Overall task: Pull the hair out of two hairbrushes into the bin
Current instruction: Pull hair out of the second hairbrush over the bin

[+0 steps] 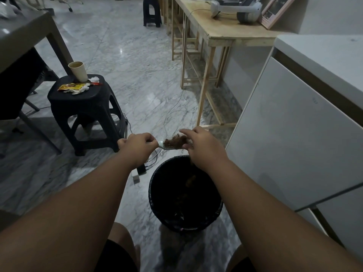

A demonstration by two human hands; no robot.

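We see one white hairbrush [167, 145] gripped by its handle in the curled left hand [137, 147], the right hand [198, 145] pinching its one brown hair clump [175, 141], one black bin [185, 195] just below both.

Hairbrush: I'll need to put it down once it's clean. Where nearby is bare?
The white counter, right of the bin, shows a bare top. So does the floor between the black stool and the wooden table, bar a thin cable. The stool's seat is crowded: cup, wrappers.
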